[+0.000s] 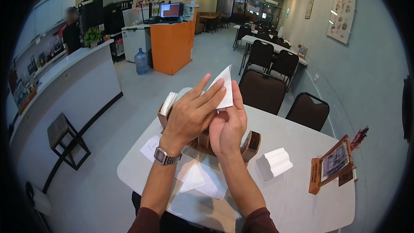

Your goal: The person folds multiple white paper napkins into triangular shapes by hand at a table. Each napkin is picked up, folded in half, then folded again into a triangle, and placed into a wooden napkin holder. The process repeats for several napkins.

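Observation:
Both hands are raised over a white table [307, 142] with a folded white paper napkin [227, 90] between them. My left hand [192, 113], with a metal wristwatch [160, 156] at its wrist, lays its fingers across the napkin's face. My right hand [228, 126] holds the napkin from behind and below, palm partly towards me. Behind the hands stands a brown wooden holder [252, 143], partly hidden, with a stack of folded napkins [168, 103] in its left end. Below them, several white napkins [194, 179] lie overlapping on the table. A stack of white napkins [275, 164] rests to the right.
A wooden stand with a framed card [334, 165] is on the table's right side. Dark chairs [262, 90] stand at the far edge. A stool [66, 139] and a long counter [74, 84] are at left, with another person [71, 34] behind the counter.

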